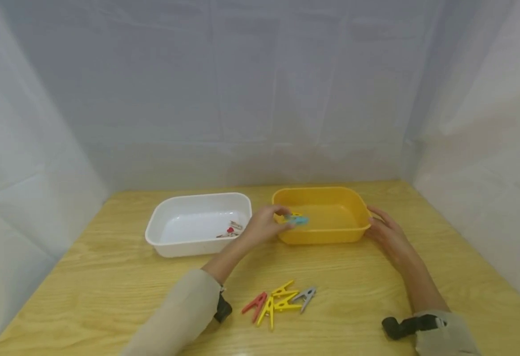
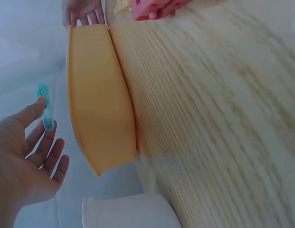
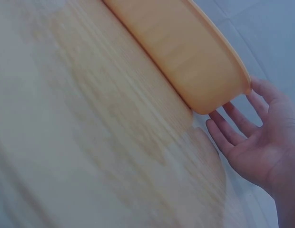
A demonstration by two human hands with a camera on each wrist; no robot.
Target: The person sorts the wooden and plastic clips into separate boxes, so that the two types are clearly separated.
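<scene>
Blue plastic, the peg (image 1: 296, 220) sits at the left hand's (image 1: 264, 225) fingertips (image 2: 39, 105), over the near-left corner of the yellow tub (image 1: 326, 236); the thumb tip touches it while the other fingers spread loose below, so the hold looks light. The right hand (image 1: 386, 232) lies flat and relaxed against the tub's right wall, fingers straight. To do this well, I would keep that hand bracing the tub and let the peg go only once it is past the rim, low inside.
</scene>
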